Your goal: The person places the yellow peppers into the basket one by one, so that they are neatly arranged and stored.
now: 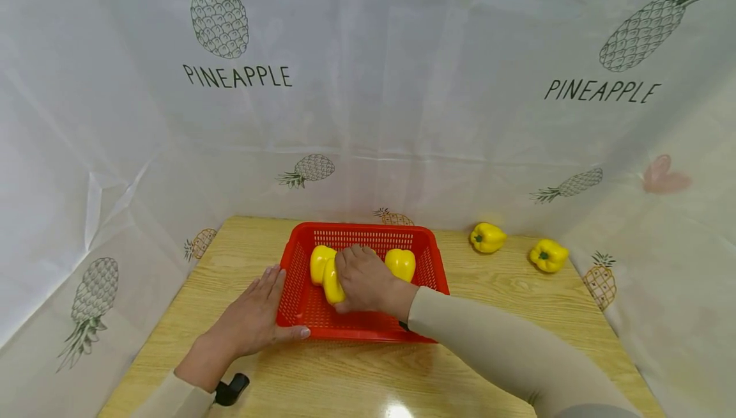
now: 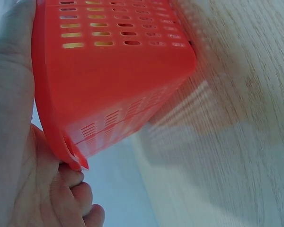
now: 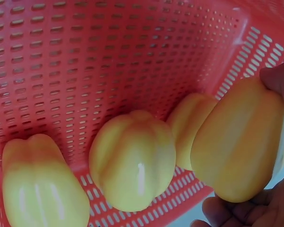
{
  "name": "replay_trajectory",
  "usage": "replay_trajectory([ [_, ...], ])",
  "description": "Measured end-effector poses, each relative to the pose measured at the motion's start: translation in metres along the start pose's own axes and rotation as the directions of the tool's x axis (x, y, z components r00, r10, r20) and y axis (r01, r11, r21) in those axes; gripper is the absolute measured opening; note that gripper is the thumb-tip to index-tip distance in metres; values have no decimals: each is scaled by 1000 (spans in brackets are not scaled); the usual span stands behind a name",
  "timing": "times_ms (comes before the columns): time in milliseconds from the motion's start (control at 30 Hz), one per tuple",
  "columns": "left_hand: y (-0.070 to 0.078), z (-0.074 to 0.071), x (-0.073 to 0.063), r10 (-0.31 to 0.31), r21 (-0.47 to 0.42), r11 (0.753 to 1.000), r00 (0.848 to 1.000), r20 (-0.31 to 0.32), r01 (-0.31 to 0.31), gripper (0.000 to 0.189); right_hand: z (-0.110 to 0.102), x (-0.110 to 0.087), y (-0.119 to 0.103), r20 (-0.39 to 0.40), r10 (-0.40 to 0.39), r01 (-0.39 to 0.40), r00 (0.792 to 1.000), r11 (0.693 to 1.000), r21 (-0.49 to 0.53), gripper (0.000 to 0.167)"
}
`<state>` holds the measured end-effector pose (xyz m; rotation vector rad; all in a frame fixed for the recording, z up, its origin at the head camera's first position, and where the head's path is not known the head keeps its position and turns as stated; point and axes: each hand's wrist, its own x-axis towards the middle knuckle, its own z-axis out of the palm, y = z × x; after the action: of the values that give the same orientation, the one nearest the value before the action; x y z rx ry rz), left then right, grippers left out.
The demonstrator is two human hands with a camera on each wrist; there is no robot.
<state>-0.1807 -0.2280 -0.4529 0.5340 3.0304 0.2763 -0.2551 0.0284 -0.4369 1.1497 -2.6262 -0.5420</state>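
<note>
A red perforated plastic basket (image 1: 368,336) stands on the wooden table. My left hand (image 1: 253,316) lies at its near left corner, fingers extended along the left rim and thumb on the near rim. The left wrist view shows the outside of the basket (image 2: 118,71) next to that hand (image 2: 42,179). Reaching over the basket, my right hand (image 1: 368,280) grips a yellow bell pepper (image 1: 331,282). In the right wrist view this pepper (image 3: 239,142) is tilted between thumb and fingers. Other yellow bell peppers (image 3: 132,161) lie inside, one at the left (image 1: 321,263), one at the right (image 1: 400,264).
Two more yellow bell peppers lie on the table to the right of the basket, one near the back edge (image 1: 487,238) and one at the back right corner (image 1: 549,255). A white curtain (image 1: 368,105) printed with pineapples hangs behind and beside the wooden table (image 1: 506,322).
</note>
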Motion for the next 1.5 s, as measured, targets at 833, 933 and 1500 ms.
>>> replay_trajectory([
  [833, 0, 1, 0, -3, -29, 1000, 1000, -4, 3, 138, 16, 16, -28, 82, -78, 78, 994, 997, 6, 86],
  [933, 1, 0, 0, -1, -32, 999, 1000, -2, 1, 137, 21, 18, -32, 73, -94, 96, 993, 995, -23, 87],
  [1500, 1, 0, -1, 3, -29, 1000, 1000, -5, -3, 137, 27, 25, -38, 111, -163, 174, 980, 980, -93, 88],
])
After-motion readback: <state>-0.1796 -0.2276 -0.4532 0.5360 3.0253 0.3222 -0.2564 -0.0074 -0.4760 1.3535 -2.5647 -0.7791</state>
